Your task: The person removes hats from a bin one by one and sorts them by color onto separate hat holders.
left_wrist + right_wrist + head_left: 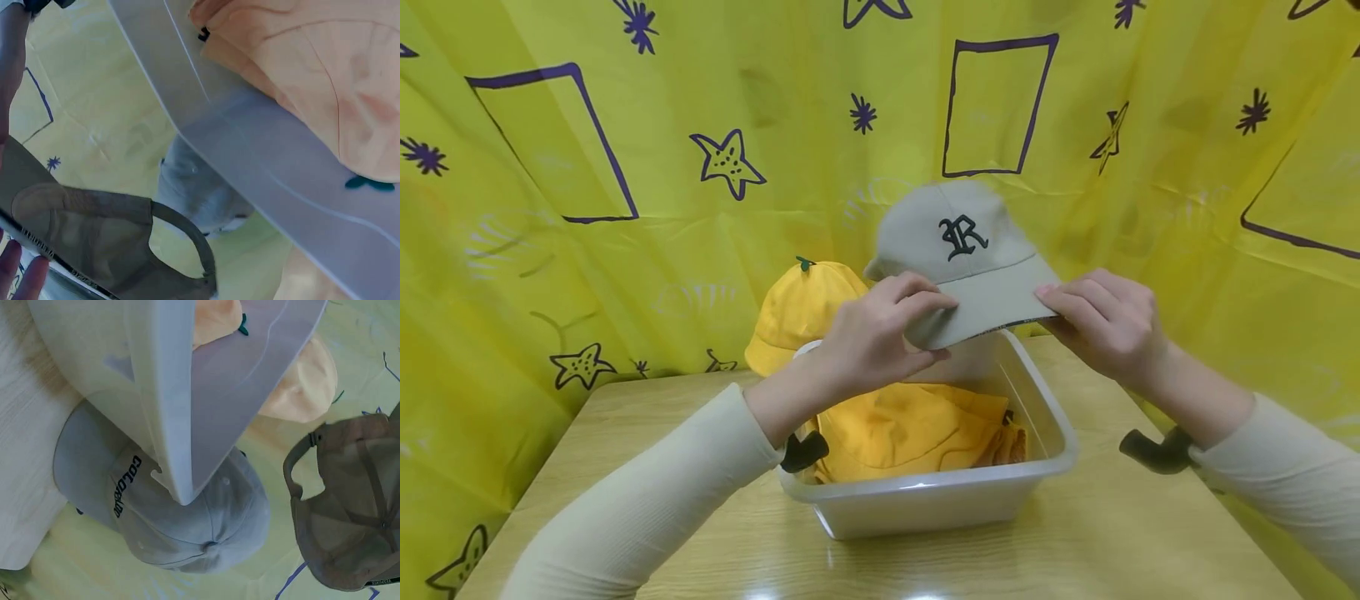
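Note:
A light grey baseball cap (992,287) with a dark letter R on its front is held up over the bin, brim toward me. My left hand (880,333) grips the left side of the brim between thumb and fingers. At the brim's right corner, my right hand (1105,325) pinches the edge, thumb on top. The left wrist view shows the cap's hollow inside (106,231) and back strap, with left fingertips (31,281) at the brim edge. In the right wrist view the cap (350,512) appears at the right; the hand is out of that frame.
Below the cap, a white plastic bin (925,500) on the wooden table (700,517) holds a yellow hat (902,433). Another yellow hat (808,300) with a green leaf sits behind its left side. A grey lettered cap (194,519) lies beyond the bin. A yellow curtain (805,200) hangs behind.

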Action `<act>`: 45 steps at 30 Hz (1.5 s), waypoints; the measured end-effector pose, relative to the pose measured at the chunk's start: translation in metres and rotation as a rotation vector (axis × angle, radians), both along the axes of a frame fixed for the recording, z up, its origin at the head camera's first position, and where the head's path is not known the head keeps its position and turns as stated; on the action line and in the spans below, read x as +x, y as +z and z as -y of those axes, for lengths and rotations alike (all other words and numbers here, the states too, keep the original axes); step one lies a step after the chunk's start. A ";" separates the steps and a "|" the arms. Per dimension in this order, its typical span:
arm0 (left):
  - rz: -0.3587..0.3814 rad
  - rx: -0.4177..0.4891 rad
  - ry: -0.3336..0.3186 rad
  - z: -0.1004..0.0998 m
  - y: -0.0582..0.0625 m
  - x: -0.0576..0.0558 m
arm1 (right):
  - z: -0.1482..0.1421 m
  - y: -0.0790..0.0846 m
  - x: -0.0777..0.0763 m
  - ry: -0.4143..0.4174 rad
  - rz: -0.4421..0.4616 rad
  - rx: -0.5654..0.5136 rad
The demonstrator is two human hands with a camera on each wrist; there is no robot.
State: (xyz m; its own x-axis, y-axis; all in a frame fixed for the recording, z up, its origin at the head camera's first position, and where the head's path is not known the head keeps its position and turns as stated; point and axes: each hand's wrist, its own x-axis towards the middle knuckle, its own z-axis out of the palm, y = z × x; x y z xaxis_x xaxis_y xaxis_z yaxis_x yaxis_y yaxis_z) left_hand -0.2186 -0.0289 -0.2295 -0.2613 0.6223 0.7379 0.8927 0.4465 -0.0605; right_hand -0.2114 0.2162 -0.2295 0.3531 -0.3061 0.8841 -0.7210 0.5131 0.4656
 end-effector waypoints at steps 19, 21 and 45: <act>-0.147 0.072 0.008 -0.021 0.032 -0.057 | -0.026 0.012 -0.051 -0.214 0.140 -0.135; -0.146 0.075 0.022 -0.025 0.032 -0.063 | -0.028 0.012 -0.057 -0.226 0.148 -0.141; -0.186 0.053 0.282 -0.053 -0.033 -0.106 | -0.049 -0.036 -0.104 -0.389 0.216 0.089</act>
